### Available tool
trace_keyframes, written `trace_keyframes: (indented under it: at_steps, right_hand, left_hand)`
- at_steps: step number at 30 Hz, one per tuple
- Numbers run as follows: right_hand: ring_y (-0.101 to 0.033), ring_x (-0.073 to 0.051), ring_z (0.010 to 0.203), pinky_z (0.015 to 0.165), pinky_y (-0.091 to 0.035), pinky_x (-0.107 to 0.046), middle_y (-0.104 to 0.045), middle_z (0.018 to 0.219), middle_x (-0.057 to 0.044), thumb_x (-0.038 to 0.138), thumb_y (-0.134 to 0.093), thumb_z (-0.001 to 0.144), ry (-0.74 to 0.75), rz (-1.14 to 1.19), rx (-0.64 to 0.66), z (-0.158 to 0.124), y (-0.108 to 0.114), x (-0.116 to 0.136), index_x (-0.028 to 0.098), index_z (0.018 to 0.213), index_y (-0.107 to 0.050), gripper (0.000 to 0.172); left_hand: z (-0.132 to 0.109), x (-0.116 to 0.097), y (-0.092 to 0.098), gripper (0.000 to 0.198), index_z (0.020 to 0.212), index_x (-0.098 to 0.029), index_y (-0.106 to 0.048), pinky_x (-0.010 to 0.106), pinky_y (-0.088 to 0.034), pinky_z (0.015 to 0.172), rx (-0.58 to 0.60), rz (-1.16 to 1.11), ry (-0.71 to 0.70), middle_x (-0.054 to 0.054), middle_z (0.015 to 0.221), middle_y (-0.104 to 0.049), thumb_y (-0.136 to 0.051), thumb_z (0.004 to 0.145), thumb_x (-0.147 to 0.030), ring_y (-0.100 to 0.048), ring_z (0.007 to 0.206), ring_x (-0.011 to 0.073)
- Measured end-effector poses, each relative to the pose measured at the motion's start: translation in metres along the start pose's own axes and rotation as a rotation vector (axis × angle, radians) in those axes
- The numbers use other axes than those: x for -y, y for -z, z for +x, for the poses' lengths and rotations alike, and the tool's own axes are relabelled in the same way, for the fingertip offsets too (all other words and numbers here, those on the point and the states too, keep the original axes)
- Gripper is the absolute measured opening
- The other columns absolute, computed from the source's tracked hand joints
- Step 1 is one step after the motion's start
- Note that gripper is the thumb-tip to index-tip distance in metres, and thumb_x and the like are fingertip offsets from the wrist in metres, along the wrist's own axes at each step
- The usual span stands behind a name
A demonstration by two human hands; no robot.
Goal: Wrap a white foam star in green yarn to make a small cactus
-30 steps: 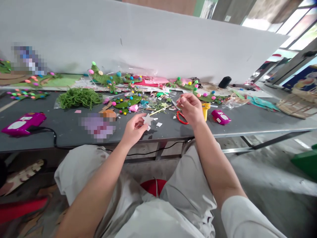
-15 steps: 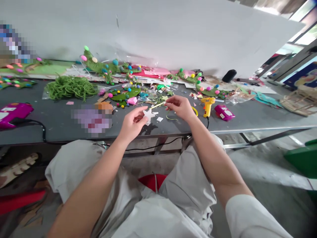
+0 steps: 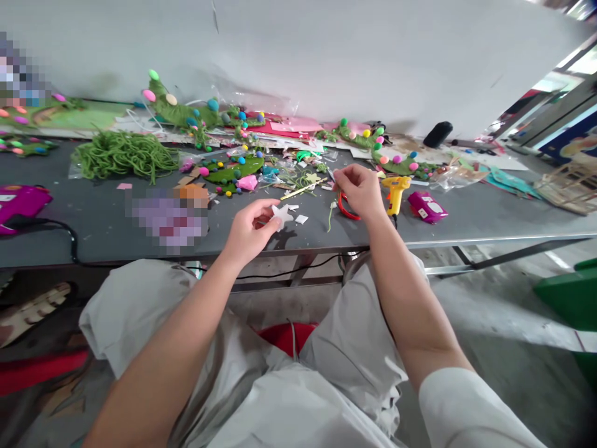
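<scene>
My left hand (image 3: 254,227) is closed on a small white star (image 3: 281,216), pinched at its edge between thumb and fingers just above the table. My right hand (image 3: 359,190) has its fingers pressed together over what look like scissors; a red looped handle (image 3: 346,208) shows below them, and a pale tip sticks out past the fingertips. Between the hands a thin yellowish stick (image 3: 303,188) lies on scraps. White square bits (image 3: 301,219) are near the star. A green strand (image 3: 331,214) lies left of the red loop.
A yellow glue gun (image 3: 395,193) stands right of my right hand, beside a magenta box (image 3: 426,206). A heap of green cord (image 3: 124,155) sits back left. Green pieces with coloured pompoms (image 3: 233,174) line the back. Another magenta box (image 3: 21,208) with a cable is far left.
My right hand has let go of the yellowish stick, which now rests on the table, and has moved slightly right and up. The red loop has come into view. My left hand still holds the star.
</scene>
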State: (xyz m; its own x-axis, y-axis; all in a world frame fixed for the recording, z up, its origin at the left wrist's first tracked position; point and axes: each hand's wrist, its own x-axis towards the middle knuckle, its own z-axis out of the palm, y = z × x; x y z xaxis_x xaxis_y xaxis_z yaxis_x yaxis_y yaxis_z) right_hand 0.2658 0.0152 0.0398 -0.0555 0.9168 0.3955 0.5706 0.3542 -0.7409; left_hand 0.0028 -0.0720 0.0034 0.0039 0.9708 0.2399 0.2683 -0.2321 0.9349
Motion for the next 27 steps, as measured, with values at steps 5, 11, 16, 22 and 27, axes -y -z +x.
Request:
trace_keyframes:
  at_steps: [5, 11, 16, 22, 27]
  right_hand:
    - [-0.066, -0.03, 0.095, 0.095, -0.05, -0.048, -0.072, 0.101, -0.013, 0.024, -0.066, 0.086, -0.077, -0.286, 0.025, 0.0, 0.009, -0.017, 0.018, 0.098, -0.072, 0.014]
    - [-0.066, -0.027, 0.104, 0.101, -0.05, -0.044, -0.073, 0.108, -0.011, 0.031, -0.067, 0.092, -0.084, -0.391, 0.253, 0.017, -0.025, -0.01, 0.018, 0.103, -0.075, 0.019]
    - [-0.065, -0.023, 0.112, 0.096, -0.057, -0.045, -0.064, 0.129, -0.011, 0.036, -0.064, 0.099, -0.201, -0.404, 0.442, 0.036, -0.06, -0.002, 0.017, 0.127, -0.064, 0.034]
    - [-0.068, -0.02, 0.098, 0.088, -0.059, -0.038, -0.07, 0.108, -0.008, 0.036, -0.061, 0.1, -0.189, -0.069, 0.443, 0.047, -0.026, 0.004, 0.014, 0.105, -0.067, 0.024]
    - [-0.067, -0.016, 0.112, 0.094, -0.057, -0.034, -0.068, 0.122, -0.008, 0.039, -0.035, 0.108, -0.073, 0.337, 0.214, 0.07, 0.017, 0.026, 0.022, 0.097, -0.054, 0.027]
  left_hand:
    - [0.0, 0.001, 0.002, 0.036, 0.117, -0.019, -0.072, 0.031, -0.053, 0.073, -0.008, 0.017, -0.015, 0.006, 0.091, -0.072, -0.072, 0.083, -0.032, -0.069, 0.08, 0.0195]
    - [0.002, 0.0, 0.001, 0.035, 0.115, -0.019, -0.071, 0.031, -0.053, 0.075, -0.011, -0.007, 0.0, 0.005, 0.089, -0.07, -0.072, 0.082, -0.031, -0.068, 0.081, 0.0199]
    - [0.001, -0.006, 0.003, 0.036, 0.116, -0.019, -0.07, 0.031, -0.052, 0.076, 0.005, -0.027, -0.001, 0.004, 0.088, -0.069, -0.07, 0.083, -0.032, -0.068, 0.082, 0.02]
    - [0.002, -0.009, 0.005, 0.042, 0.119, -0.017, -0.068, 0.033, -0.053, 0.081, 0.022, -0.107, 0.041, 0.006, 0.094, -0.07, -0.073, 0.081, -0.034, -0.068, 0.086, 0.0209]
    - [0.004, -0.006, 0.004, 0.039, 0.114, -0.018, -0.069, 0.032, -0.055, 0.078, 0.002, -0.153, 0.072, 0.005, 0.095, -0.067, -0.075, 0.078, -0.033, -0.067, 0.083, 0.0192]
